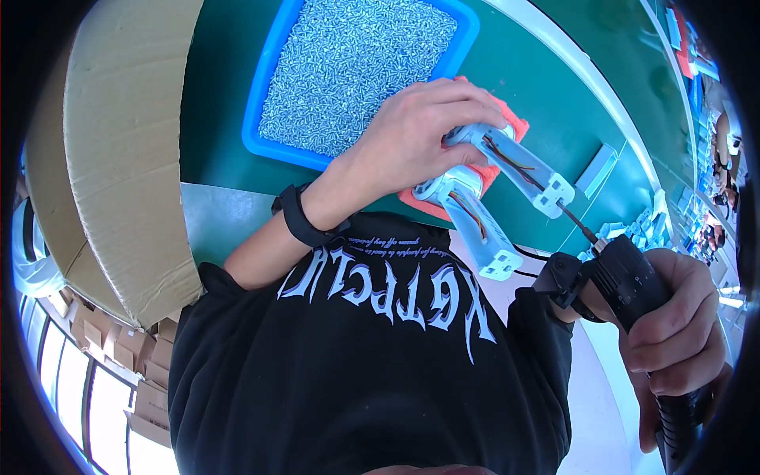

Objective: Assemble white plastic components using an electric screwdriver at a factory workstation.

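My left hand (419,127) is closed around the round end of a pale blue plastic housing (522,168), an open channel with thin coloured wires inside. Beside it, nearer my body, lies a second housing (480,231) of the same kind, also wired. Both rest at least partly over a red-orange cloth pad (514,119). My right hand (681,324) grips a black electric screwdriver (631,277). Its thin bit (578,220) reaches the square end of the held housing; whether a screw sits at the tip is too small to tell.
A blue tray (255,119) full of small silver screws (348,71) stands at the back on the green table (226,103). Cardboard (131,150) rises at left. A pale plastic strip (596,170) and a pile of pale parts (633,231) lie to the right.
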Demonstrator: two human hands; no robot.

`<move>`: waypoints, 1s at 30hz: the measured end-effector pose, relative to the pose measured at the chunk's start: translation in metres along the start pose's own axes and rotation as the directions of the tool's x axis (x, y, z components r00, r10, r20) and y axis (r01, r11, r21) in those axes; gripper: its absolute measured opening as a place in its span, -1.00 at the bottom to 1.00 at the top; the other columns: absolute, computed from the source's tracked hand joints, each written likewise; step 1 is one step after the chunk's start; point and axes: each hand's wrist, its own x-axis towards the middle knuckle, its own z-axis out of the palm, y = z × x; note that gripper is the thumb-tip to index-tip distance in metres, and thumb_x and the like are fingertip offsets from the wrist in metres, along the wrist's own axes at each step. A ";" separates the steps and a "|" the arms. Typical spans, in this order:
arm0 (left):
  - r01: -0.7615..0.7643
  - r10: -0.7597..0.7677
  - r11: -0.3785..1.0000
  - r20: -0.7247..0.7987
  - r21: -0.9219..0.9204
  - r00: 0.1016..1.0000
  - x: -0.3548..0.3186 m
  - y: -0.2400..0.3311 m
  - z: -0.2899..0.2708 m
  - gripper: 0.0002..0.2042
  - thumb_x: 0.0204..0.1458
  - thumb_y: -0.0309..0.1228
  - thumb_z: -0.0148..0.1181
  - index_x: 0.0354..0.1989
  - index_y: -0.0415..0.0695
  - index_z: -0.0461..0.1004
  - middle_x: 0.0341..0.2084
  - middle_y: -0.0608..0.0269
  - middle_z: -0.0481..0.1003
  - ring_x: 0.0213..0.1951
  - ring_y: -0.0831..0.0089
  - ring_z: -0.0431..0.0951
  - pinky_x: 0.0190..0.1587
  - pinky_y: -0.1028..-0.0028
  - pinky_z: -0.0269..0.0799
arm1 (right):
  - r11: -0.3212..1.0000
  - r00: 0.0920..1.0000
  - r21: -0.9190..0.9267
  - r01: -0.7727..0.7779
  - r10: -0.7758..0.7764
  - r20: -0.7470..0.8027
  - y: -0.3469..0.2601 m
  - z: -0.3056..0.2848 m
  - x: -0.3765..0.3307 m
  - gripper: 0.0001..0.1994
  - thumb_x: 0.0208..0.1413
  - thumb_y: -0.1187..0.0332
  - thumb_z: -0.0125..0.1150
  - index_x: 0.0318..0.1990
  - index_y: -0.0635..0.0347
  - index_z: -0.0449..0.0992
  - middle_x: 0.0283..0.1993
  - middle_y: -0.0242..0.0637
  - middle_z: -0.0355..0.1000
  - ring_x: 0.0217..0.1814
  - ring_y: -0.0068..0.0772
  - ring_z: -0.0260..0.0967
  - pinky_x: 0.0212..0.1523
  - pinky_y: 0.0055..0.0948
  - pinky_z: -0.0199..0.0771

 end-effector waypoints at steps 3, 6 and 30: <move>0.044 -0.044 0.999 0.084 0.004 0.995 0.000 0.000 -0.002 -0.59 -0.39 -0.49 0.40 -0.22 -0.01 0.55 -0.20 0.34 0.52 -0.13 0.33 0.50 -0.15 0.40 0.47 | 1.000 1.000 0.011 -0.005 0.005 0.008 0.001 -0.001 -0.001 -0.56 -0.21 -0.07 0.40 -0.52 0.04 0.34 -0.54 -0.49 0.40 -0.61 -0.57 0.45 -0.55 -0.69 0.50; 0.048 -0.048 0.999 0.087 0.001 0.995 0.000 0.000 -0.002 -0.59 -0.39 -0.49 0.40 -0.22 -0.02 0.55 -0.20 0.34 0.52 -0.13 0.33 0.50 -0.15 0.40 0.46 | 1.000 1.000 0.011 -0.009 0.009 0.001 0.001 -0.001 -0.002 -0.57 -0.20 -0.05 0.40 -0.52 0.05 0.34 -0.54 -0.49 0.40 -0.61 -0.57 0.44 -0.55 -0.69 0.50; 0.002 -0.003 1.000 0.076 0.021 0.997 0.003 0.001 -0.003 -0.61 -0.36 -0.46 0.40 -0.22 -0.08 0.52 -0.19 0.29 0.50 -0.13 0.28 0.48 -0.09 0.37 0.42 | 0.988 0.972 -0.149 0.033 -0.066 -0.224 -0.023 0.005 -0.008 -0.83 -0.04 0.34 0.31 -0.48 0.14 0.42 -0.51 -0.33 0.44 -0.62 -0.54 0.43 -0.55 -0.61 0.51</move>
